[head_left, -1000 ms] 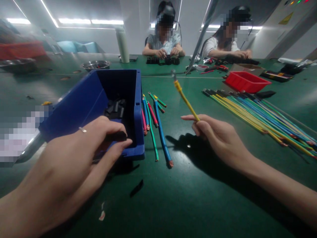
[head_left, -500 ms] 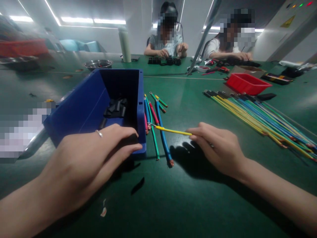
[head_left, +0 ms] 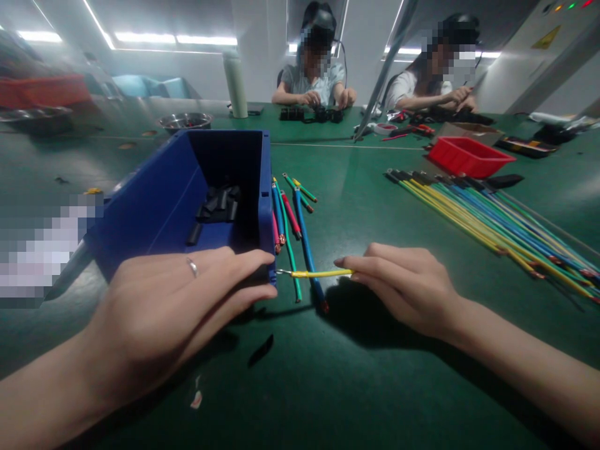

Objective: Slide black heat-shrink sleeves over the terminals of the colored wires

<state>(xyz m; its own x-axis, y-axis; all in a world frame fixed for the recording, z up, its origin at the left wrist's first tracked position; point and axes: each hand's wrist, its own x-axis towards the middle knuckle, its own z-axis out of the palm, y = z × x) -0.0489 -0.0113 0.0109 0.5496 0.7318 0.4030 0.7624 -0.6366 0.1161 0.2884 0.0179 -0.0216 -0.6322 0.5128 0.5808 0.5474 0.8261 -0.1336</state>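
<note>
My right hand (head_left: 403, 287) pinches a short yellow wire (head_left: 319, 273) and holds it level just above the green table. The wire's bare metal tip points left at my left fingertips. My left hand (head_left: 178, 306), with a ring on one finger, lies against the front corner of a blue bin (head_left: 159, 194). Its fingers and thumb are pressed together, and whatever they hold is hidden. Black tube pieces (head_left: 218, 203) lie inside the bin. A few short coloured wires (head_left: 295, 219) rest on the table right of the bin, under the yellow wire.
A long bundle of coloured wires (head_left: 492, 219) fans out at the right, behind it a red tray (head_left: 469, 156). A black tube piece (head_left: 261, 350) lies on the table near me. Two people work across the table. A steel bowl (head_left: 186, 120) and a pale bottle (head_left: 235, 84) stand at the back.
My right hand swung the yellow wire from upright down to level and brought its tip towards my left hand. My left hand drew back from inside the bin to its front corner.
</note>
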